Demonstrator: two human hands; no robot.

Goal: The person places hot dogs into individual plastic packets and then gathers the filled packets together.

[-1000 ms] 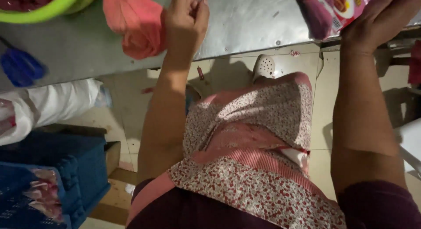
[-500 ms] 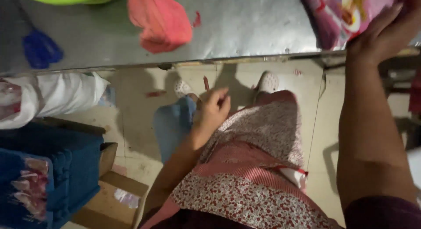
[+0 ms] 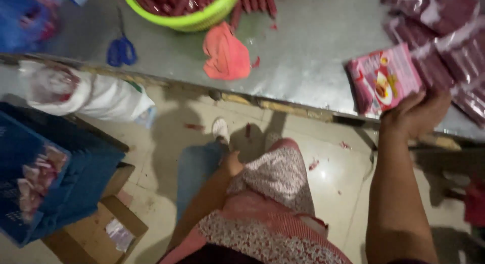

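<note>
Many red sausages [image 3: 199, 0] (green basin [image 3: 202, 22])

Packet [image 3: 386, 82] at table [image 3: 313, 52] edge; basket [image 3: 192, 16] behind cloth [image 3: 226, 54]; scissors [image 3: 121, 51] left.

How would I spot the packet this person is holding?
Look along the metal table to its right end. There the right hand grips a pink packet at the table's near edge. Unlike the darker packets behind it, it is bright pink with a picture.

A flat pink printed packet [image 3: 386, 81] lay tilted at the bench's [image 3: 303, 57] near edge, beside darker red packets [image 3: 439, 36].
</note>
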